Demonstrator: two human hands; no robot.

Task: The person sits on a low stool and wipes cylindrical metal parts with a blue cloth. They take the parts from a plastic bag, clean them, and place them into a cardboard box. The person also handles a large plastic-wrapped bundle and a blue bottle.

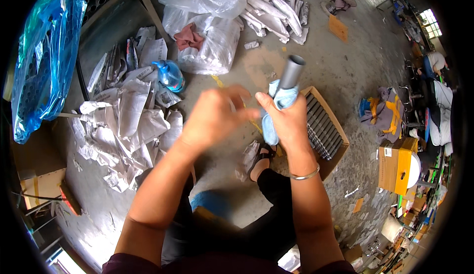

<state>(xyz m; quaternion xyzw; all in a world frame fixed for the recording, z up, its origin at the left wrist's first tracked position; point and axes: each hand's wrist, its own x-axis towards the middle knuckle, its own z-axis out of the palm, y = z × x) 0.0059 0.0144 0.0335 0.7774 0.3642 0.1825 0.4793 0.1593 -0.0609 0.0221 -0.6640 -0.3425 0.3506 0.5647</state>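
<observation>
My right hand is closed around a light blue cloth wrapped about a grey tube. The tube's round end points up and away from me, and a fold of cloth hangs below the grip. Just left of it, my left hand is smeared by motion. Its thumb and fingers look apart, with nothing visible between them. Beside my right wrist stands an open cardboard box holding rows of dark grey tubes.
Crumpled paper lies heaped at left, near a blue pump bottle. Clear plastic bags and rolled paper bundles lie farther off. Blue plastic film hangs at far left. A yellow-brown carton stands at right.
</observation>
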